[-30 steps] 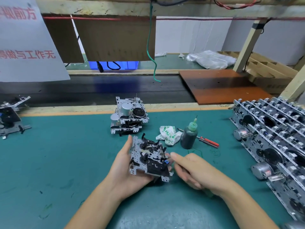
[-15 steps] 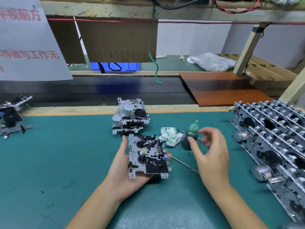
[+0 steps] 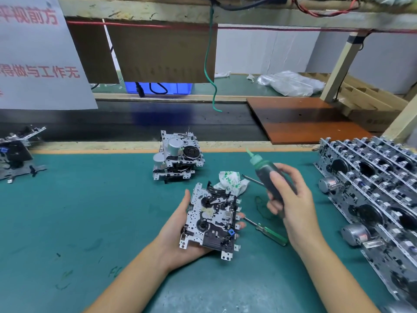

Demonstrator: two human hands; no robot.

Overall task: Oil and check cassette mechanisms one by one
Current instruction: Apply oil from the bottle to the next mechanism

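Left hand [image 3: 180, 231] fingers cradle mechanism [image 3: 212, 219]; right hand [image 3: 291, 199] fingers clamp oil bottle [image 3: 268, 175], base hidden.

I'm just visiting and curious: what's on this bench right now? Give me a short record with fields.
Left hand: holds a cassette mechanism flat on the palm
Right hand: grips a dark oil bottle, green nozzle pointing up and left
Lying on mat: green-handled screwdriver, crumpled cloth
Behind: small stack of mechanisms
Right side: rows of mechanisms
Oiling: nozzle not yet at the mechanism
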